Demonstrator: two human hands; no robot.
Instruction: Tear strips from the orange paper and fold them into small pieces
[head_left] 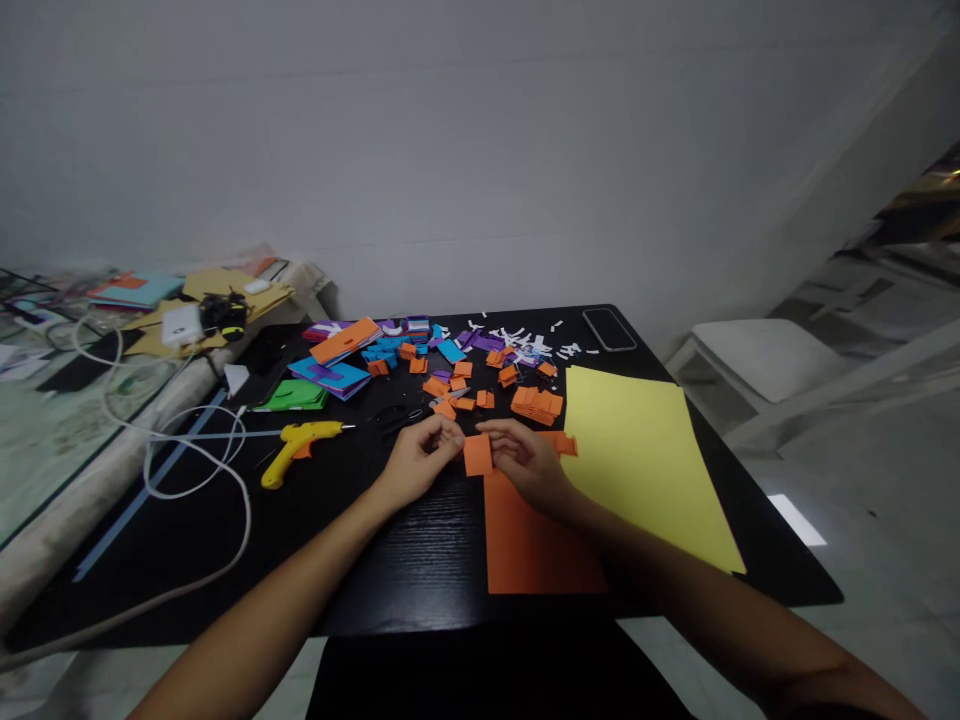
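A small orange paper square [478, 456] is held up between my two hands above the table. My right hand [534, 468] pinches its right edge, with the thumb and fingers closed on the paper. At the upper left corner, the closed fingertips of my left hand [420, 460] meet the square. Beneath my right hand lies a larger orange sheet [536, 550], partly covered by the hand and forearm. Just beyond the hands are scissors [448, 398], partly hidden among small folded orange pieces [465, 403]. A stack of orange pieces [537, 404] sits farther right.
Yellow sheets [645, 450] cover the table's right side, with a phone [609, 329] behind. Left are a yellow glue gun [300, 446], green paper [294, 395], blue and purple folded paper [334, 376] and a looping white cable [244, 500]. White scraps [525, 342] litter the back.
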